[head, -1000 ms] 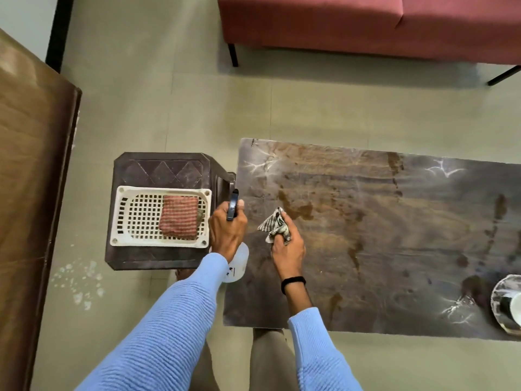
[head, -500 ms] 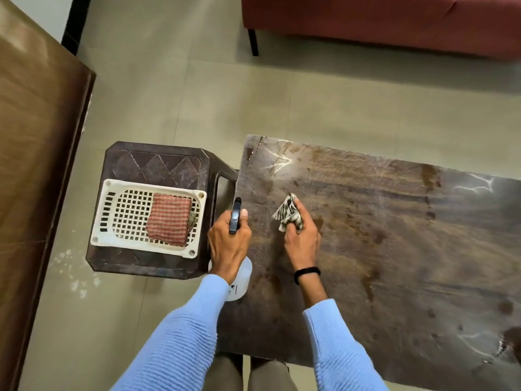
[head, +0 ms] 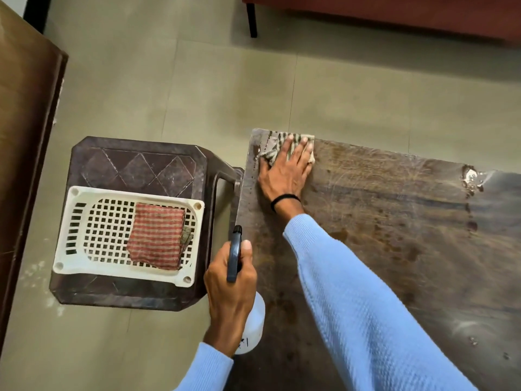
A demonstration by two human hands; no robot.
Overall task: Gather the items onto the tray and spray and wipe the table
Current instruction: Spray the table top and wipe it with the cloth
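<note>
My right hand (head: pixel 284 170) lies flat with fingers spread on a striped grey-and-white rag (head: pixel 275 146), pressing it onto the far left corner of the dark, wet-streaked table (head: pixel 394 235). My left hand (head: pixel 231 289) grips a white spray bottle (head: pixel 253 323) with a dark blue trigger head, held just off the table's left edge with the nozzle pointing away from me. A white perforated tray (head: pixel 84 221) sits on a brown plastic stool (head: pixel 135 167) to the left, with a folded red checked cloth (head: pixel 156 238) inside it.
A puddle of liquid (head: pixel 470 176) glistens near the table's far edge on the right. A red sofa with a black leg (head: pixel 252 21) stands beyond. A brown wooden surface (head: pixel 25 122) runs along the left. Tiled floor lies between them.
My right hand has slid the rag from the middle-left of the table up to the far left corner and flattened on it. The left hand keeps the bottle in place.
</note>
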